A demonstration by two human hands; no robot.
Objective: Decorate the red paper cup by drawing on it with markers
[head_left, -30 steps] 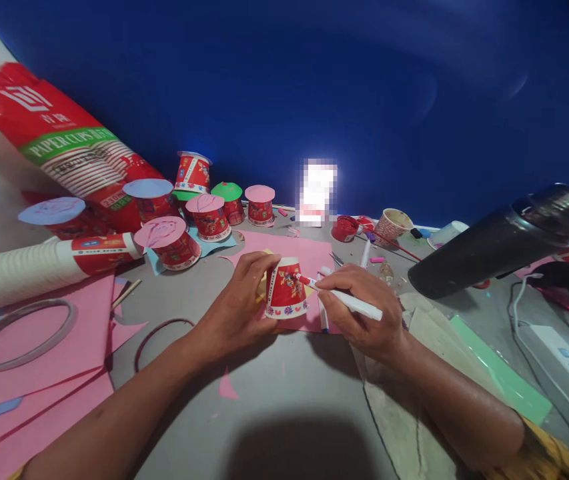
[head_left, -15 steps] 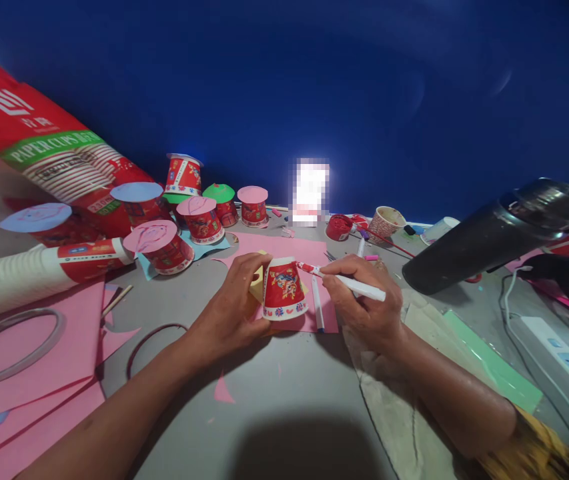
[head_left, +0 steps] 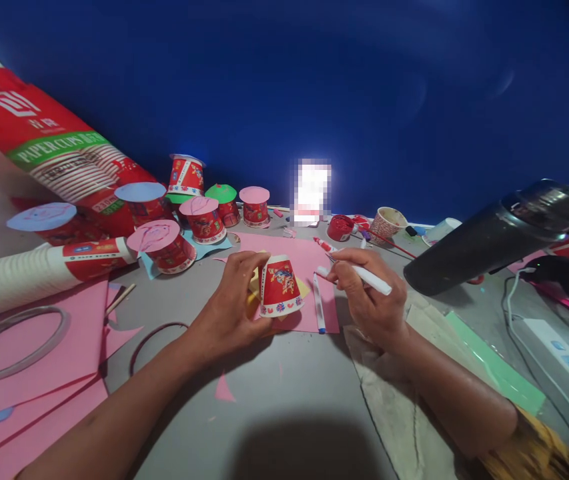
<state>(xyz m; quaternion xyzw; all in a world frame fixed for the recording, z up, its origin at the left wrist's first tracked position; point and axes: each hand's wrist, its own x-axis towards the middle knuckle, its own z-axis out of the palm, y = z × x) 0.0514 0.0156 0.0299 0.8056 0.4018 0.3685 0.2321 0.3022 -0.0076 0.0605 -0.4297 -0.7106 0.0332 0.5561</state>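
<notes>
My left hand (head_left: 234, 293) is closed around an upside-down red paper cup (head_left: 281, 280) with a printed figure and a flowered white rim. It holds the cup slightly tilted above a pink paper sheet (head_left: 304, 253). In my right hand (head_left: 369, 293) is a white marker (head_left: 375, 280) with a red-patterned front end, pointing up and left, apart from the cup. Beneath, between the hands, lies another slim white marker (head_left: 319, 303) with a blue end. Yellow paper (head_left: 304, 289) shows behind the cup.
Several red cups topped with paper discs, one a pink disc (head_left: 154, 235), stand at the left. Beside them lie a stack of cups (head_left: 24, 277) and a tape ring (head_left: 57, 333). A black flask (head_left: 459, 257), a cloth (head_left: 389, 387) and a power strip (head_left: 564, 360) occupy the right.
The marker in my right hand has moved away from the cup's upper edge, up and right. The cup has shifted slightly left and tilted in my left hand.
</notes>
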